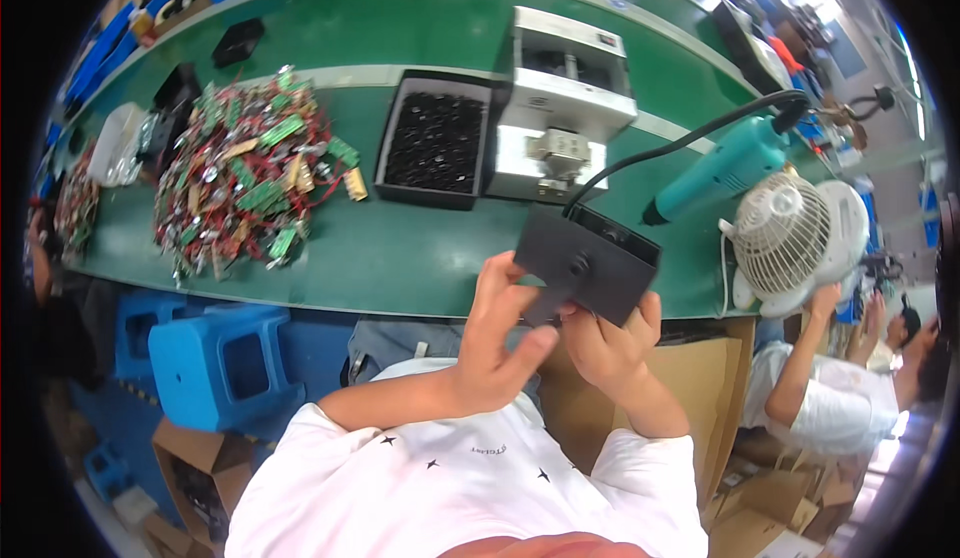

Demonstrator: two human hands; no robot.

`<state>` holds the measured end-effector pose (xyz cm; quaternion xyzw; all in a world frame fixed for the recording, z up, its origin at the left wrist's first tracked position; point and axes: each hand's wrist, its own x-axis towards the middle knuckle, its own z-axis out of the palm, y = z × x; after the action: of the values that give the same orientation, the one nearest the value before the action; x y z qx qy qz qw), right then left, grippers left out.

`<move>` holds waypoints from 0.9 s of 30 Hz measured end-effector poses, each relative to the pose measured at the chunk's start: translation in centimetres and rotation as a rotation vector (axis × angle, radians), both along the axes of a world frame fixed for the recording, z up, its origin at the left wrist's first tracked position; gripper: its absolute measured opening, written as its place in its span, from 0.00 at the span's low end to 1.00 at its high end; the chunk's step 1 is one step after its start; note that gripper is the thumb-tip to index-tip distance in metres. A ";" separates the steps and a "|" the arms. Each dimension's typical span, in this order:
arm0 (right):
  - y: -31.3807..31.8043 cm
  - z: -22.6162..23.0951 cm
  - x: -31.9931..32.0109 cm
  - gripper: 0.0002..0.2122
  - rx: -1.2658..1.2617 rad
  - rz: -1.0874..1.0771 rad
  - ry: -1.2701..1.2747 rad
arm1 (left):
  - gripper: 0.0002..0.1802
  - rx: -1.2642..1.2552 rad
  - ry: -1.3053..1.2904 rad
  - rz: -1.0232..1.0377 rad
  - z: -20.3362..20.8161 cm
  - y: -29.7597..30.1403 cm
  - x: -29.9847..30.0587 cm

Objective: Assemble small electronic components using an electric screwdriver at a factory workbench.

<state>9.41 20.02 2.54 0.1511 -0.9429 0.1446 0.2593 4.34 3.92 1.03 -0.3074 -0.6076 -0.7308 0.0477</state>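
Above the bench's near edge, a black box-shaped housing [618, 276] with a round knob-like part and an opening along its upper side is tilted between my hands. My left hand [495, 343] grips its left side; the thumb sticks out apart from the fingers. My right hand [615, 350] is closed around its lower right edge. A dark flat strip hangs below the housing between the hands; whether it belongs to the housing I cannot tell. A black cable passes behind the housing and leads up to a teal electric screwdriver [722, 170] on the right.
On the green bench [400, 258] lie a heap of wired circuit boards [245, 173] and a black tray [430, 198] of small black parts. A white machine [565, 98] stands behind the housing, a white fan [785, 223] at right. Blue stools [190, 378] are lower left; another person [835, 398] sits right.
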 end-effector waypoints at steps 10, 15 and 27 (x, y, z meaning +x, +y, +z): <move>-4.4 3.7 -5.2 0.13 -0.592 0.165 0.299 | 0.13 0.413 -0.292 -0.513 -0.6 -3.8 -2.6; -3.6 1.4 -4.7 0.17 -0.507 0.379 0.274 | 0.13 0.572 -0.277 -0.640 -1.0 -4.0 -2.9; -2.8 -0.9 -3.9 0.18 -0.394 0.420 0.226 | 0.10 0.398 -0.568 -0.584 0.6 -4.0 -2.5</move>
<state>5.50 17.25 1.66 0.3045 -0.8100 0.3574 0.3512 1.83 -0.10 1.66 -0.2381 -0.3321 -0.8715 -0.2711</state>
